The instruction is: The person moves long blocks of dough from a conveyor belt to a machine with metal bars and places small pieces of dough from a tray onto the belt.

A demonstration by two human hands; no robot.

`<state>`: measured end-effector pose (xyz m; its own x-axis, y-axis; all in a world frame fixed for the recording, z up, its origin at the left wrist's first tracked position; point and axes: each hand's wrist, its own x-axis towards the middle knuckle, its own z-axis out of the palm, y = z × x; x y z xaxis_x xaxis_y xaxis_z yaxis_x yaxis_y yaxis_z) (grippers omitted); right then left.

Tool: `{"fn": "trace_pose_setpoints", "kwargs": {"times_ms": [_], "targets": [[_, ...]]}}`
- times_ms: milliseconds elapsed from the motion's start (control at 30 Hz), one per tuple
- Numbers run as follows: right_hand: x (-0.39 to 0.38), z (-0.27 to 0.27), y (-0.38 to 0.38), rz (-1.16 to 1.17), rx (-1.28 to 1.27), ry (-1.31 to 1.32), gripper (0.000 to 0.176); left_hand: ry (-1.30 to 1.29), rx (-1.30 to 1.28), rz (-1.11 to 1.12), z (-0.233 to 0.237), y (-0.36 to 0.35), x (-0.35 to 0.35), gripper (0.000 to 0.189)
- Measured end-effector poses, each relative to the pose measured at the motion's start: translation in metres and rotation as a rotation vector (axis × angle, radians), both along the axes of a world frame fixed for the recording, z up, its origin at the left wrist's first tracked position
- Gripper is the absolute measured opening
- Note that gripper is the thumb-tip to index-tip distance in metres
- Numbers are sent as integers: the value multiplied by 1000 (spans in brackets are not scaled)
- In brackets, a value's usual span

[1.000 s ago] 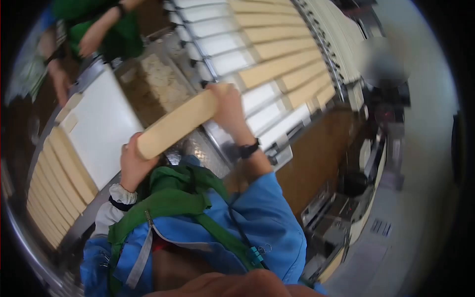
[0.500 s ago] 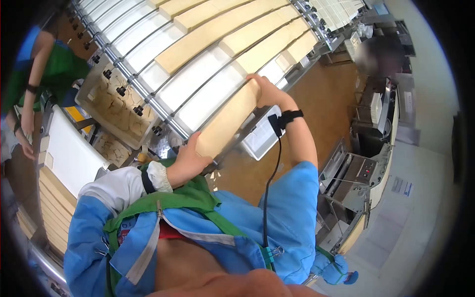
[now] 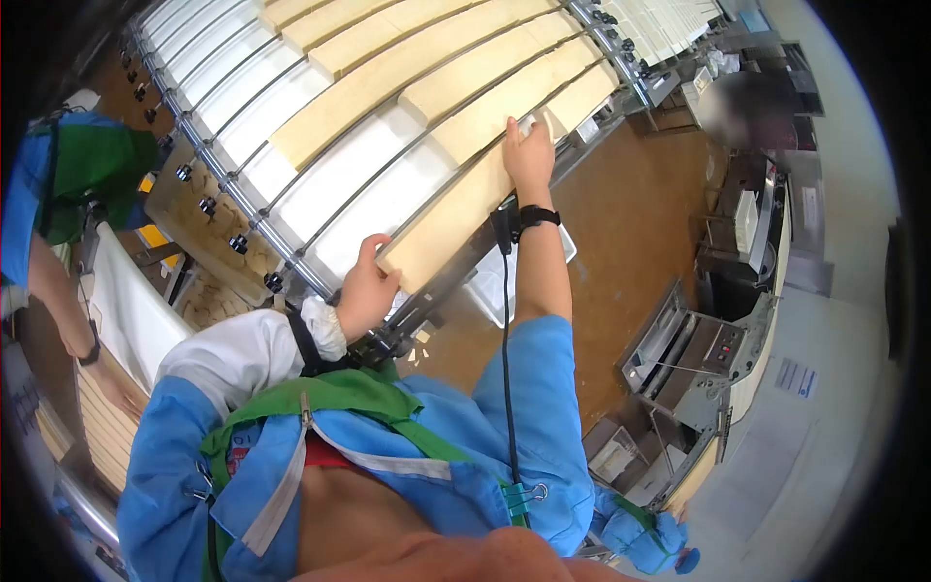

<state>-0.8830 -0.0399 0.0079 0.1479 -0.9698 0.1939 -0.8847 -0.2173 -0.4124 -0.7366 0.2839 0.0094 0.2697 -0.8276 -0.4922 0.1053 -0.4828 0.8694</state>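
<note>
A long pale-yellow slab (image 3: 451,228) with a smooth top lies along the near outer lane of a white belt (image 3: 354,170). My left hand (image 3: 367,296) is at its near end, thumb and fingers bent around the corner. At the far end, my right hand (image 3: 529,160) grips the slab, its fingertips beside a small pale piece (image 3: 551,124) in the same lane. Thin dark rods divide the lanes, and similar slabs (image 3: 378,92) lie in the neighbouring ones. The undersides of the fingers are partly hidden.
A metal rail (image 3: 233,184) with black knobs crosses the belt's left side. Below its edge is a white bin (image 3: 495,286). A co-worker's arm (image 3: 63,301) reaches over slabs at left. Machines (image 3: 684,335) stand at right; another person (image 3: 640,533) is lower right.
The slab has gone from tilted at the belt's edge to lying in the outer lane. My right hand has moved farther up; the left co-worker's arm has come lower, toward the slabs there.
</note>
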Motion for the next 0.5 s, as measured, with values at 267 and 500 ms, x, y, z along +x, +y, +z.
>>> {"fn": "trace_pose_setpoints", "kwargs": {"times_ms": [267,500], "targets": [[-22,5,-13,125,-267,98,55,-177,-49,-30,5,-87,-17,52],[-15,21,102,589,241,189,105,-184,38,-77,7,-63,4,51]]}}
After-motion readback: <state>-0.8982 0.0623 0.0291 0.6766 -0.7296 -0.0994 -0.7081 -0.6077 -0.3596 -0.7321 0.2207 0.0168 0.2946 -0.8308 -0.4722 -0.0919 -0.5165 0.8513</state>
